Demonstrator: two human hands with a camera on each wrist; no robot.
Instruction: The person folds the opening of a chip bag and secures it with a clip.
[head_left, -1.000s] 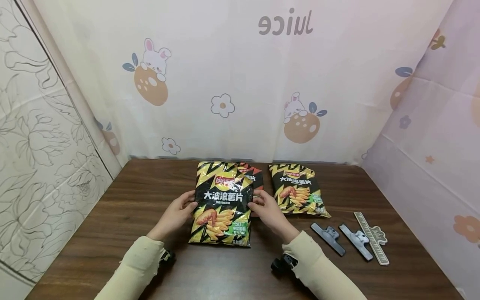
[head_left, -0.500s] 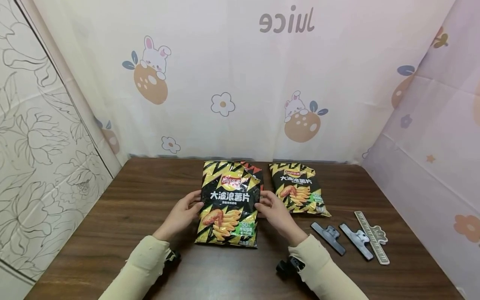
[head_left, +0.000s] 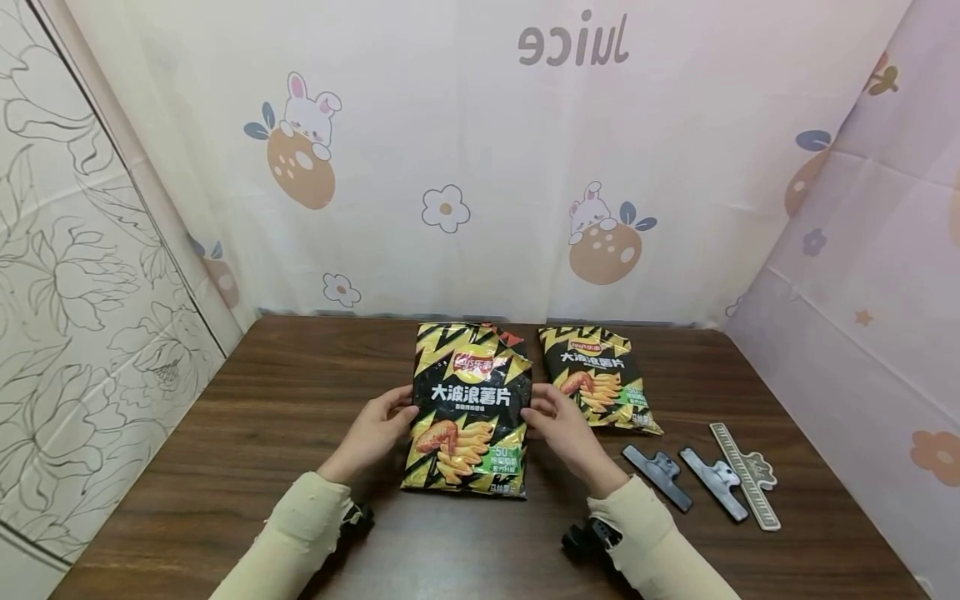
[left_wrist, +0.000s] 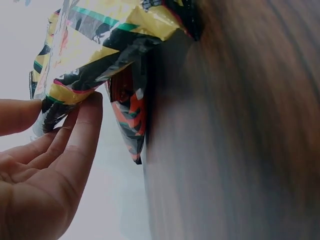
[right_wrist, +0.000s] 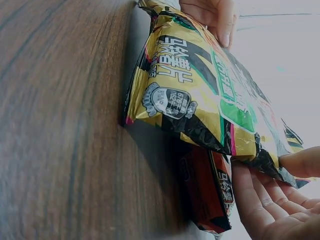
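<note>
Between both hands is a black and yellow bag of potato chips (head_left: pixel 468 417), its printed front toward me and its upper right corner uneven. My left hand (head_left: pixel 375 429) pinches its left edge, thumb in front and fingers behind, as the left wrist view shows. At the opposite edge my right hand (head_left: pixel 564 429) pinches the bag the same way. The bag leans, its bottom edge at the table in the right wrist view. Behind it a red and black chip bag (right_wrist: pixel 210 190) lies on the table, mostly hidden in the head view.
Another black and yellow chip bag (head_left: pixel 596 379) lies at the back right. Nearer on the right are two grey bag clips (head_left: pixel 658 477) and a pale ruler-like clip (head_left: pixel 745 475) with a shaped top. A printed curtain (head_left: pixel 480 167) closes off the table's back edge.
Both hands have shifted the held chip bag to the right, so it covers more of the red bag behind. The other bag and the clips stay where they were.
</note>
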